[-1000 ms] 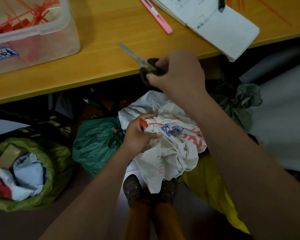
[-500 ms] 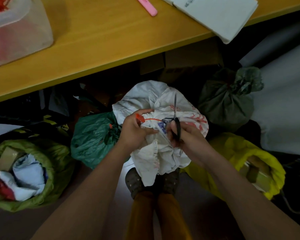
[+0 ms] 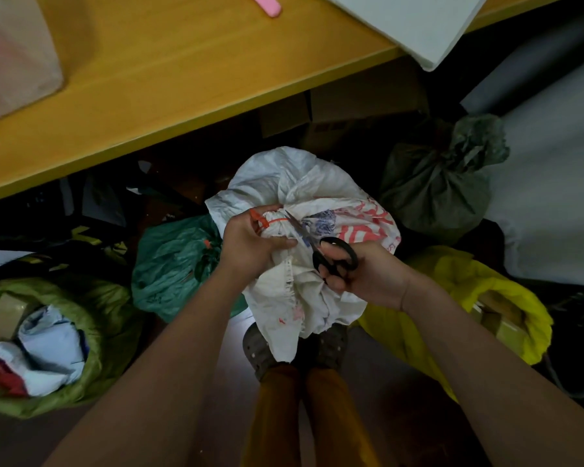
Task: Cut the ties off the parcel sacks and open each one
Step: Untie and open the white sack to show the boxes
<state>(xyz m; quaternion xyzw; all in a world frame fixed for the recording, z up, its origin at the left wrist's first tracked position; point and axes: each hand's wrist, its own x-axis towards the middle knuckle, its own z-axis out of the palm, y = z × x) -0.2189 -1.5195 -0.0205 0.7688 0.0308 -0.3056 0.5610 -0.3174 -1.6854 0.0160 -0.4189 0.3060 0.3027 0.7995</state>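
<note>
Where an orange tie (image 3: 270, 221) cinches it, the white sack (image 3: 317, 197) bunches.

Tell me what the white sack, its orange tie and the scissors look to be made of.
White sack: likely woven plastic, matte, crinkled, with printed red and blue marks.
Orange tie: looks like a thin, smooth plastic seal strip.
Scissors: bare metal blades, glossy black handles, probably plastic, held by the right hand.
</note>
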